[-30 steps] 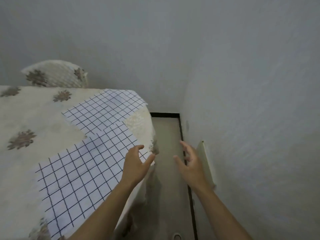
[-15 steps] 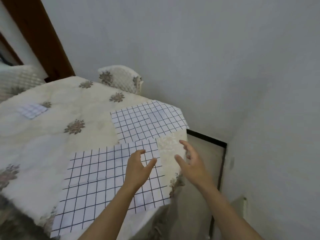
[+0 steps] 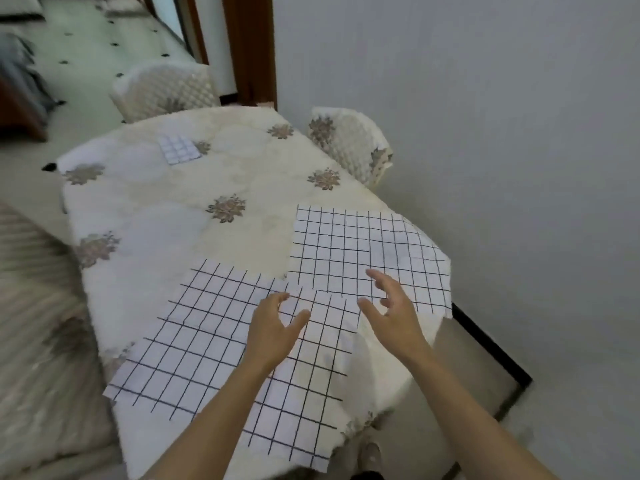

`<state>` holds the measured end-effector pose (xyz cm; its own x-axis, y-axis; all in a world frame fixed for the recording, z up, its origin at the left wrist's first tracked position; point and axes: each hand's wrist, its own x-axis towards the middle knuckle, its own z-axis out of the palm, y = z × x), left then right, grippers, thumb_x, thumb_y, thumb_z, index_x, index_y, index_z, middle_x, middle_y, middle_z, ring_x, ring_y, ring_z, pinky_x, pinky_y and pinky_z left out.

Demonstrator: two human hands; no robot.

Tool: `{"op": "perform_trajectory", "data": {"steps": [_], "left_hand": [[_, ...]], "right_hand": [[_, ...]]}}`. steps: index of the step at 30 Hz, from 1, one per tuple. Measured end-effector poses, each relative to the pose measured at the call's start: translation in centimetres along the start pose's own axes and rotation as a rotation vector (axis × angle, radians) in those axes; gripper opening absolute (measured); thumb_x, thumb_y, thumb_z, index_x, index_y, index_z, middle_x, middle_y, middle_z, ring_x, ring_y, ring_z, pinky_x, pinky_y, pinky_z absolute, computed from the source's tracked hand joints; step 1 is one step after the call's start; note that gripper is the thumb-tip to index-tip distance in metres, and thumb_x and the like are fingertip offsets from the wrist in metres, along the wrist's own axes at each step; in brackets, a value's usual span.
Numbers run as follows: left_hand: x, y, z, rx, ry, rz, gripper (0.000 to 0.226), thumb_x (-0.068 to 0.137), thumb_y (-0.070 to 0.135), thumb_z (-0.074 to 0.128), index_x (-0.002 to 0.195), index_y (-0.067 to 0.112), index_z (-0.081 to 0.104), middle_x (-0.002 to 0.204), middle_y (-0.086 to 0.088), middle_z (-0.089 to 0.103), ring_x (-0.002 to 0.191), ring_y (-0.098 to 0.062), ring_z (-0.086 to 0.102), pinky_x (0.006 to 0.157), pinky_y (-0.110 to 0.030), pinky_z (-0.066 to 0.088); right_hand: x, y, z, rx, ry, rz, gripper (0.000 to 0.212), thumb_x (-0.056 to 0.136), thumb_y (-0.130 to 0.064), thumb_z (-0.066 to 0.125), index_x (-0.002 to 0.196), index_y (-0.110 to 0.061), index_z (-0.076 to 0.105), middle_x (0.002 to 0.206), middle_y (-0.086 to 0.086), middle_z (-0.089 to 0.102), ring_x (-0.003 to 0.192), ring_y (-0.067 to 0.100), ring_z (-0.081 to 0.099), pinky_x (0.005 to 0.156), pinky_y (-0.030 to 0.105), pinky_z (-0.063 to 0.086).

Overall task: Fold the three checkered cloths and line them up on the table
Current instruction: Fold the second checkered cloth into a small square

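Two white cloths with dark grid lines lie spread flat on the table [image 3: 166, 202]. The near cloth [image 3: 207, 341] covers the front corner. The far cloth [image 3: 346, 247] lies beyond it at the right edge, its corner hanging over. A third, small folded checkered cloth [image 3: 178, 148] rests at the table's far end. My left hand [image 3: 273, 327] hovers over the near cloth with fingers spread and holds nothing. Above the gap between the two big cloths floats my right hand [image 3: 391, 306], fingers loosely curved, also holding nothing.
The table wears a cream quilted cover with brown flower prints. Two chairs with matching covers stand at the far end [image 3: 166, 90] and the far right [image 3: 349, 143]. A grey wall [image 3: 502, 133] runs close along the right side. A brown door frame [image 3: 249, 46] stands behind.
The view has swung left and back, bringing the whole table and the small folded cloth into sight. Both hands stay raised and empty, now over the two spread cloths.
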<state>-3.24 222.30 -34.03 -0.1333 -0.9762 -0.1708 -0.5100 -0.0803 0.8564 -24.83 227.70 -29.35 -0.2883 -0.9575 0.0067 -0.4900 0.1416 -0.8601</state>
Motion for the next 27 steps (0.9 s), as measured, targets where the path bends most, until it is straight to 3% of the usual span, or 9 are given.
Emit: {"op": "perform_trajectory", "data": {"steps": [8, 15, 18, 22, 27], "left_hand": [[-3.9, -0.2, 1.1, -0.014, 0.308, -0.229, 0.056, 0.086, 0.051, 0.065, 0.134, 0.027, 0.047, 0.131, 0.014, 0.046, 0.123, -0.009, 0.044, 0.100, -0.034, 0.042], [-9.2, -2.2, 2.8, -0.073, 0.439, -0.376, 0.055, 0.086, 0.050, 0.066, 0.133, 0.029, 0.047, 0.134, 0.010, 0.048, 0.124, -0.010, 0.044, 0.100, -0.035, 0.043], [-11.4, -3.7, 3.4, -0.058, 0.440, -0.405, 0.055, 0.085, 0.050, 0.067, 0.132, 0.029, 0.047, 0.132, 0.011, 0.048, 0.124, -0.010, 0.044, 0.103, -0.036, 0.043], [-13.9, -5.6, 4.9, 0.059, 0.393, -0.409, 0.060, 0.083, 0.052, 0.067, 0.134, 0.025, 0.048, 0.132, 0.012, 0.047, 0.126, -0.008, 0.040, 0.105, -0.032, 0.039], [-15.7, -6.6, 6.5, 0.284, 0.272, -0.332, 0.071, 0.076, 0.066, 0.057, 0.133, 0.026, 0.047, 0.139, 0.008, 0.042, 0.130, -0.014, 0.033, 0.107, -0.034, 0.035]], "right_hand": [[4.4, 3.4, 1.5, 0.033, -0.377, -0.109, 0.049, 0.092, -0.030, 0.061, 0.138, -0.034, 0.045, 0.138, -0.018, 0.045, 0.127, 0.000, 0.041, 0.106, 0.033, 0.040], [4.9, 5.3, 3.1, -0.038, -0.534, -0.182, 0.047, 0.094, -0.033, 0.059, 0.139, -0.033, 0.045, 0.139, -0.017, 0.044, 0.129, 0.003, 0.040, 0.108, 0.036, 0.038], [3.7, 6.3, 4.4, -0.066, -0.576, -0.203, 0.048, 0.093, -0.032, 0.060, 0.139, -0.029, 0.045, 0.135, -0.018, 0.043, 0.126, 0.002, 0.040, 0.107, 0.034, 0.038], [1.8, 8.0, 5.7, -0.177, -0.681, -0.261, 0.051, 0.093, -0.032, 0.060, 0.140, -0.022, 0.044, 0.140, -0.007, 0.045, 0.129, 0.009, 0.039, 0.107, 0.029, 0.031], [0.0, 11.0, 6.1, -0.372, -0.715, -0.316, 0.062, 0.083, -0.059, 0.048, 0.135, -0.026, 0.049, 0.141, 0.000, 0.048, 0.133, 0.018, 0.037, 0.109, 0.040, 0.033]]}}
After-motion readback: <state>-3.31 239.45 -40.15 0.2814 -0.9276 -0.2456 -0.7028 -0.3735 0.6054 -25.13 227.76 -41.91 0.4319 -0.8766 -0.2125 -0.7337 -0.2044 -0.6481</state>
